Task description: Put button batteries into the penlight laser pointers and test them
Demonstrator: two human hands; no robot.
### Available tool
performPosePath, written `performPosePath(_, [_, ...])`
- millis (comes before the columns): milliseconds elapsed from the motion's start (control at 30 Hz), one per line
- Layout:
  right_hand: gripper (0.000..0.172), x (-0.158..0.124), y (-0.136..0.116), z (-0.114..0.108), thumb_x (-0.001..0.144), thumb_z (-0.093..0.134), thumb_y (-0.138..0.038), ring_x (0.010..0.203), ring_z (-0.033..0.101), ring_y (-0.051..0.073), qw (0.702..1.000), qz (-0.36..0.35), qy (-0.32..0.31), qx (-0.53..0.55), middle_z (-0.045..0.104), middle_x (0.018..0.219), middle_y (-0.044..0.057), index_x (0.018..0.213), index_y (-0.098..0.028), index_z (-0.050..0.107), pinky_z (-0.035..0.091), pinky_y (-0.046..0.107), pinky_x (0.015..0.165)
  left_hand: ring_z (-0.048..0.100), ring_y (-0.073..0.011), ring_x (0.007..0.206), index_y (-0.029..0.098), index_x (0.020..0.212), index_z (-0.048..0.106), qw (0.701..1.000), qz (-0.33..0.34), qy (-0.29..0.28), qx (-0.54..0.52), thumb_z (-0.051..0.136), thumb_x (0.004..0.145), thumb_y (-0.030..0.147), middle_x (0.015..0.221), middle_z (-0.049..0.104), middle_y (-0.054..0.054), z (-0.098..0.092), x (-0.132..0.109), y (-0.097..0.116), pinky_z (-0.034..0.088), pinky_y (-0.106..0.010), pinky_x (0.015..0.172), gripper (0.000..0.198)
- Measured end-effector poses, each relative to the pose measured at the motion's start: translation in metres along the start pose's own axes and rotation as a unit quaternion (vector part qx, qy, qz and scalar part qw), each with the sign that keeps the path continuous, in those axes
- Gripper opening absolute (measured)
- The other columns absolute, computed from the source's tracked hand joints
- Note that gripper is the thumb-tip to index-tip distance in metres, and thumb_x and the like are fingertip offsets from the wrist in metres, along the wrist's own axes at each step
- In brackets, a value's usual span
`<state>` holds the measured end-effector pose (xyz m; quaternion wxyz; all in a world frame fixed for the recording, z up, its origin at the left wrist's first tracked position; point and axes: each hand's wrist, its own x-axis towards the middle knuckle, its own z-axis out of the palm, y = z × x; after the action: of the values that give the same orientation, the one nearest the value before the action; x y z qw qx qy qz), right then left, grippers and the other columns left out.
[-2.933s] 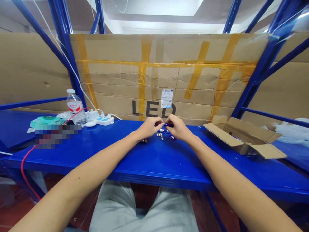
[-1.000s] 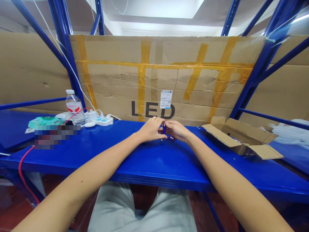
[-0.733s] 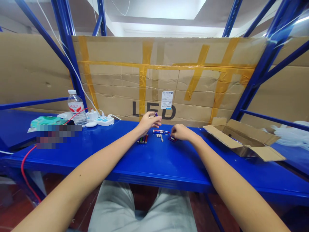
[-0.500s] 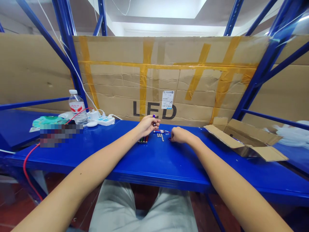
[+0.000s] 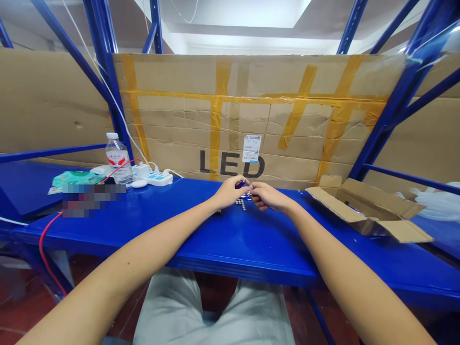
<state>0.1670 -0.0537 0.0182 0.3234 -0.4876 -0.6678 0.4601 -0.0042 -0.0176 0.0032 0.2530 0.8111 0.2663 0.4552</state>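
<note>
My left hand [image 5: 230, 190] is closed around a small dark purple metal tube [image 5: 240, 184], one end of which shows between thumb and fingers. Right beside it, my right hand [image 5: 265, 195] is pinched at the tube's near end; whatever its fingertips hold is too small to make out. Below the hands, several small round silver pieces like button cells [image 5: 242, 205] lie in short rows on the blue table. Partly hidden behind the fingers are shiny blue and silver tubes [image 5: 247, 195].
An open cardboard box [image 5: 373, 211] sits at the right of the blue table [image 5: 230, 249]. On the left stand a water bottle [image 5: 118, 160], a white power strip [image 5: 158, 178] with cables and a green packet [image 5: 77, 178]. A large cardboard panel [image 5: 179, 124] closes off the back.
My right hand has risen from the table and moved left to meet my left hand. My left hand has shifted slightly right and turned, covering the coloured tubes that lay beneath it.
</note>
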Motion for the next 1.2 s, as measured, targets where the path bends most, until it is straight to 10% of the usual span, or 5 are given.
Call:
performPosePath(467, [0.007,-0.003,-0.007,-0.003,0.081,0.053,-0.010,0.049,0.038,0.009,0.954,-0.006,-0.082,0.287,0.038,0.058,-0.004,0.078,-0.016,0.050,0.041,0.023,0.047,0.062,-0.0182,0.089,0.015,0.092,0.065,0.996,0.070,-0.054,0.021,0.057,0.085,0.023,0.092,0.069,-0.005,-0.012,0.004,-0.003,0.046,-0.031,0.083,0.013])
performPosePath(667, [0.009,0.002,-0.004,0.002,0.085,0.054,-0.021,0.058,0.054,0.015,0.991,-0.115,0.023,0.059,0.053,0.063,0.000,0.087,-0.015,0.061,0.048,0.031,0.059,0.058,-0.0166,0.076,0.014,0.082,0.062,0.999,0.022,-0.012,0.023,0.058,0.085,0.031,0.077,0.064,-0.002,-0.012,0.005,-0.008,0.042,-0.028,0.069,0.018])
performPosePath(800, [0.020,0.004,-0.001,0.003,0.088,0.047,-0.021,0.057,0.055,0.016,0.965,-0.180,0.074,-0.175,0.057,0.058,-0.001,0.091,-0.015,0.065,0.043,0.029,0.061,0.056,-0.0151,0.071,0.014,0.079,0.059,1.000,0.011,-0.025,-0.007,0.055,0.087,0.034,0.072,0.062,-0.002,-0.011,0.006,-0.013,0.041,-0.027,0.066,0.022])
performPosePath(1200, [0.021,0.013,0.012,0.010,0.095,0.034,-0.028,0.058,0.053,0.015,0.951,-0.226,0.084,-0.196,0.054,0.063,-0.001,0.086,-0.019,0.051,0.043,0.029,0.060,0.054,-0.0125,0.063,0.014,0.074,0.057,0.998,-0.010,-0.034,-0.042,0.054,0.088,0.040,0.064,0.058,0.000,-0.009,0.005,-0.012,0.041,-0.025,0.062,0.029])
